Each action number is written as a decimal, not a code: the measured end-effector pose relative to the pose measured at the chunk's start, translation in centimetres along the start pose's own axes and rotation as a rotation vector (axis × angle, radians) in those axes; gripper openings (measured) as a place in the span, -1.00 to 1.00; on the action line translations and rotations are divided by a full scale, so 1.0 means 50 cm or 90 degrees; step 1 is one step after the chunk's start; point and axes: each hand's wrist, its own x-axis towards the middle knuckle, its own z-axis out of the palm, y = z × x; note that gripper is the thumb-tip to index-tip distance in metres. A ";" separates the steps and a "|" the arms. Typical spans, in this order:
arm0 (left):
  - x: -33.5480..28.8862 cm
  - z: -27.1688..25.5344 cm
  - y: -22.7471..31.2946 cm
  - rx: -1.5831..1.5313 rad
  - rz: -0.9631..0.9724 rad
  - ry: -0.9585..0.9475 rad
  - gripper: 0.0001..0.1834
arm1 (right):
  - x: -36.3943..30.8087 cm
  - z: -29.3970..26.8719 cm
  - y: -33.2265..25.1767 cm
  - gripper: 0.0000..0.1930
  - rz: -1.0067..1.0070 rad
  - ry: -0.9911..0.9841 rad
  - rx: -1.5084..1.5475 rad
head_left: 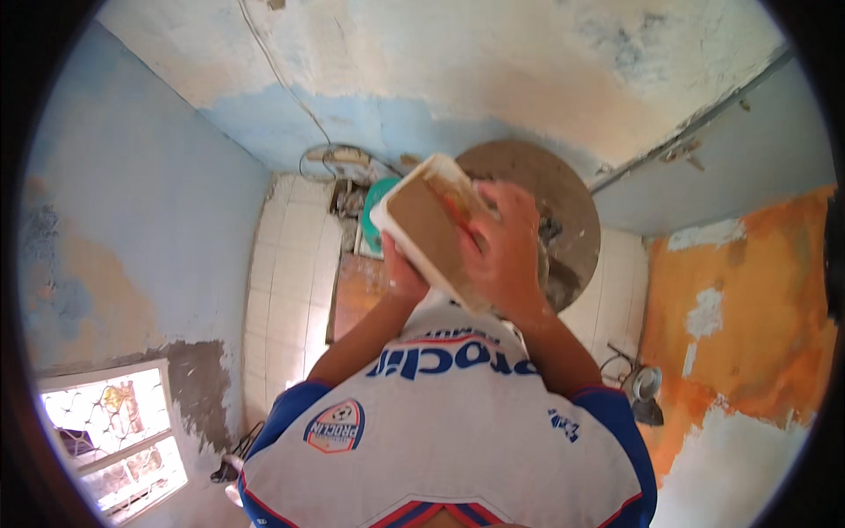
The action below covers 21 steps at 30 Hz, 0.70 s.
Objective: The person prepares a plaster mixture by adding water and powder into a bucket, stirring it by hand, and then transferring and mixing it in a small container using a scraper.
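While raised chest-high over a white sports shirt (449,422), one round brown mortar-caked pan (563,202), one flat white rectangular board (431,229) held tilted before it. Right hand (502,246) wrapped over board's right edge; left hand (400,273) gripping underneath. Tiled floor strip left, open.

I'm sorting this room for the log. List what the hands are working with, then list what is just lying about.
In hand:
- flat rectangular board, smeared brown, gripped at the right edge by the right hand and held from below by the left hand
- round brown pan just behind it

Lying about:
- teal basin
- coiled cable
- barred window
- small metal pot by the orange wall
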 end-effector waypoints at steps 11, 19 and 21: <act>-0.002 -0.047 0.151 -0.058 0.048 0.001 -0.16 | 0.046 0.037 -0.115 -0.78 0.133 -0.042 0.307; -0.028 -0.182 0.226 -0.011 0.107 -0.039 -0.14 | 0.057 0.101 -0.204 -0.85 0.263 -0.073 0.568; -0.035 -0.198 0.244 -0.043 0.099 -0.035 -0.14 | 0.056 0.112 -0.242 -0.88 0.269 -0.094 0.569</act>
